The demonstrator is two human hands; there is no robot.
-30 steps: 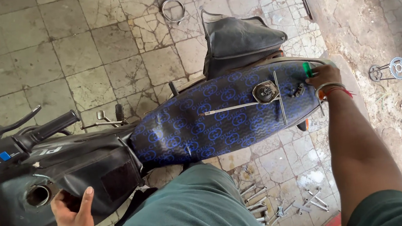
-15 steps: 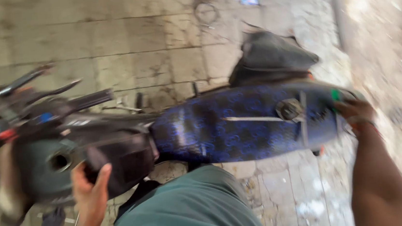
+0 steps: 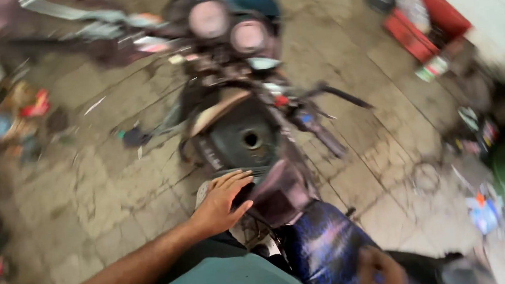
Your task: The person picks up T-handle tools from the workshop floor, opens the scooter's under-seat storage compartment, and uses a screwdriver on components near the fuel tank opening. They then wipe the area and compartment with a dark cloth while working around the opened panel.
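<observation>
Fingers of left hand (image 3: pixel 220 204) spread flat, gripping nothing, on rear of dark fuel tank (image 3: pixel 243 141) at frame centre; right hand (image 3: pixel 380 269) blurred on blue patterned seat (image 3: pixel 326 248) lower right, grip unclear; risk judged: motorcycle tipping under uneven push.

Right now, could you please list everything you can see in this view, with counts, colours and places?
motorcycle: one, dark, centre, on the floor
tank: one, black, round filler hole on top
gauges: two, round, pale faces, top centre
handlebar: one, black, right of the tank
seat: one, blue patterned, bottom centre
crate: one, red, upper right
clutter: several small blurred items, mixed colours, left floor
floor: cracked grey paving
left hand: flat on the tank's rear edge
right hand: on the seat, blurred
</observation>
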